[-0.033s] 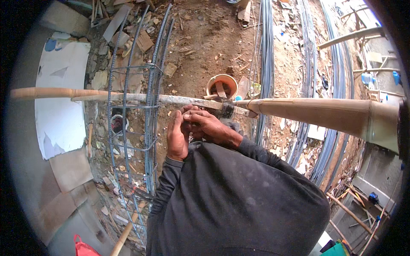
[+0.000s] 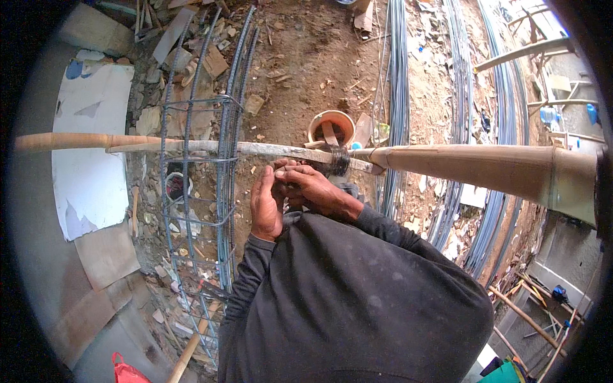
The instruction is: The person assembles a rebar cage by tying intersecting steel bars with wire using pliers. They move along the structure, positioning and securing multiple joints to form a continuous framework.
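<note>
In front of my dark-sleeved chest, my left hand and my right hand meet, fingertips pressed together. Both are closed, and whatever lies between the fingers is hidden or too small to name. Just beyond them a wooden strip runs crosswise, joined to a thick bamboo pole on the right. A dark wire coil hangs around the strip, close to my right hand. To the left of my hands stands a cage of tied steel rebar, with the strip passing across it.
An orange bucket stands on the dirt beyond the strip. Long bundles of steel bars lie on the right. A white sheet is at the left, by a grey wall. Rubble and a red bag lie about.
</note>
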A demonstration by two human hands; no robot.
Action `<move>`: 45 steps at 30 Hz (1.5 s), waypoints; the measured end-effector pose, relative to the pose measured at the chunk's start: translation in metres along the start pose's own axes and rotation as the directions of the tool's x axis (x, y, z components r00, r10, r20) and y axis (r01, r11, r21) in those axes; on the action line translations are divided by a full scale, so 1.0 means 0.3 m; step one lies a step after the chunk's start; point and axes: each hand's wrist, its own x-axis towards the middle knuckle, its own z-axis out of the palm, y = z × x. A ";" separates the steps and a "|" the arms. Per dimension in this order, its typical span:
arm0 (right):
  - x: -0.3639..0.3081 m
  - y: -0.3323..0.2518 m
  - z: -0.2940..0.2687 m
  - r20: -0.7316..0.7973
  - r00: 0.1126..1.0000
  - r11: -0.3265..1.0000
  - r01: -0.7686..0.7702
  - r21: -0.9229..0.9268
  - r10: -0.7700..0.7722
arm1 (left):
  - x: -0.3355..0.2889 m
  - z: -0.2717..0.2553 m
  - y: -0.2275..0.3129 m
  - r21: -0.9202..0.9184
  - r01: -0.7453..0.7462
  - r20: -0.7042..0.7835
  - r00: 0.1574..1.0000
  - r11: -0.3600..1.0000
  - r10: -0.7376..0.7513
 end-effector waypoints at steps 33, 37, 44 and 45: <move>0.037 0.093 -0.736 -0.659 0.364 0.553 -0.361 -0.751 -0.658 | -0.079 -0.137 0.008 0.102 0.129 -0.055 0.991 0.986 -0.124; 0.028 0.120 -0.737 -0.621 0.354 0.532 -0.323 -0.783 -0.699 | -0.067 -0.128 0.000 0.114 0.106 0.015 0.994 0.988 -0.108; 0.015 0.219 -0.671 -0.477 0.188 0.448 -0.177 -0.876 -0.858 | -0.066 -0.130 -0.019 0.125 0.063 0.111 0.991 0.990 -0.077; 0.010 0.223 -0.665 -0.472 0.195 0.446 -0.163 -0.880 -0.860 | -0.066 -0.135 -0.020 0.111 0.063 0.136 0.988 0.992 -0.078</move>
